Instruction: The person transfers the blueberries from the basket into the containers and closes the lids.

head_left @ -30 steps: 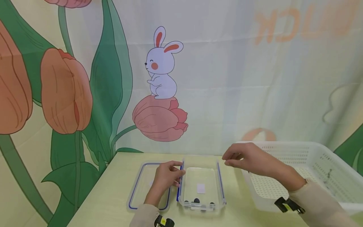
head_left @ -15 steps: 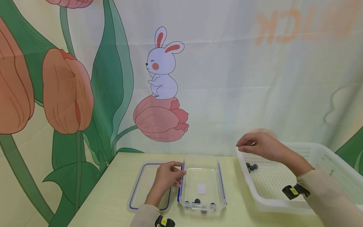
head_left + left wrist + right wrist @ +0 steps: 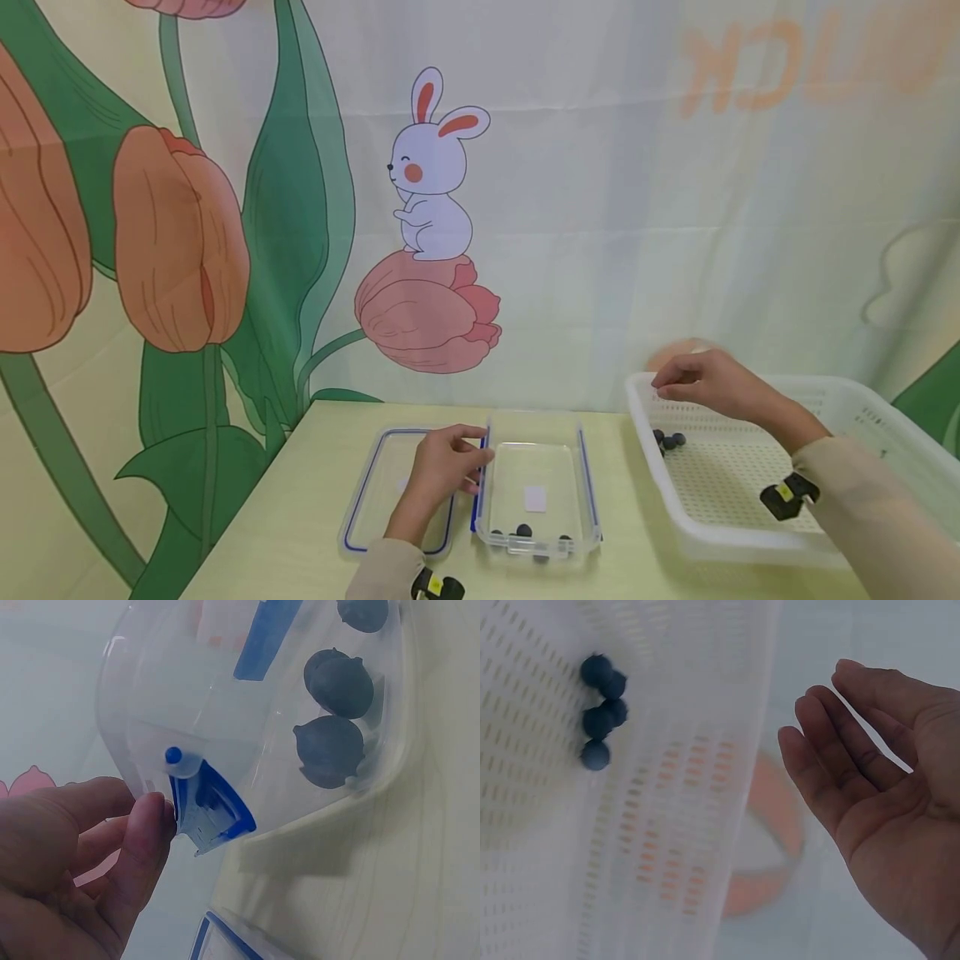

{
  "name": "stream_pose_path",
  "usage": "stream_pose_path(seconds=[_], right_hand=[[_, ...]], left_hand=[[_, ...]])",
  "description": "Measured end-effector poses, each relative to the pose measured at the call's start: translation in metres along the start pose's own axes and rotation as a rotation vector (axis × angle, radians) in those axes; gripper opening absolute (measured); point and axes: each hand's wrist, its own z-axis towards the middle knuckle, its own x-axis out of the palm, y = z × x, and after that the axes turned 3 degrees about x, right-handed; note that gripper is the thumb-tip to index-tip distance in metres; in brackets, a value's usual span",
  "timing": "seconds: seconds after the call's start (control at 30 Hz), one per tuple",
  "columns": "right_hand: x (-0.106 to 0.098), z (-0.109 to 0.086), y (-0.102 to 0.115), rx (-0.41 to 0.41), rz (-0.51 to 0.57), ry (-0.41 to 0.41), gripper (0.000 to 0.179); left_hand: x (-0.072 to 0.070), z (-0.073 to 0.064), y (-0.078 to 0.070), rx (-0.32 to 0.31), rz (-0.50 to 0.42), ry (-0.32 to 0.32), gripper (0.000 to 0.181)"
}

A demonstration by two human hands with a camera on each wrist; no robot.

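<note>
My left hand (image 3: 442,462) pinches the left rim of a clear plastic food container (image 3: 587,475) between thumb and fingers, close to a blue clip (image 3: 214,802). Several blueberries (image 3: 330,750) lie at the container's near end. Over the back left of a white perforated basket (image 3: 675,500) hangs my right hand (image 3: 716,385), fingers relaxed and slightly bent, nothing between them. The right wrist view shows the hand (image 3: 889,761) beyond the basket's rim, apart from a small cluster of blueberries (image 3: 598,720) on the basket floor.
A clear lid (image 3: 360,517) with a blue seal lies left of the container, partly behind my left hand. The pale yellow table (image 3: 285,517) meets a printed curtain (image 3: 555,250) with a rabbit and tulips at the back.
My right hand has moved right, from beside the container to over the basket, uncovering the blueberries there. My left hand stays at the container's rim.
</note>
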Motion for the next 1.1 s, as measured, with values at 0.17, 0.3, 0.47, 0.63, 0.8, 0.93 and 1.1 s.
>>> stream_pose_path(seconds=[0.17, 0.3, 0.47, 0.63, 0.8, 0.93, 1.1], right_hand=[[0.005, 0.000, -0.022, 0.046, 0.044, 0.041, 0.016], [0.010, 0.000, -0.040, 0.060, 0.063, 0.061, 0.018], [0.016, -0.002, -0.056, 0.117, 0.063, 0.094, 0.018], [0.021, -0.005, -0.068, 0.160, 0.062, 0.126, 0.018], [0.027, -0.006, -0.076, 0.149, 0.034, 0.148, 0.011], [0.031, -0.005, -0.079, 0.124, -0.017, 0.178, 0.008], [0.033, -0.003, -0.081, 0.130, -0.070, 0.206, 0.010]], left_hand=[[0.000, -0.001, 0.000, 0.003, 0.005, -0.004, 0.038], [0.000, -0.001, 0.000, 0.001, 0.007, -0.008, 0.038], [0.001, 0.000, 0.000, -0.003, 0.009, -0.013, 0.038], [0.001, 0.000, 0.000, -0.002, 0.010, -0.007, 0.038], [0.000, -0.001, -0.001, 0.004, 0.006, -0.009, 0.038], [0.000, -0.002, -0.001, 0.008, 0.005, -0.009, 0.038], [0.000, -0.002, -0.002, 0.009, 0.005, -0.010, 0.038]])
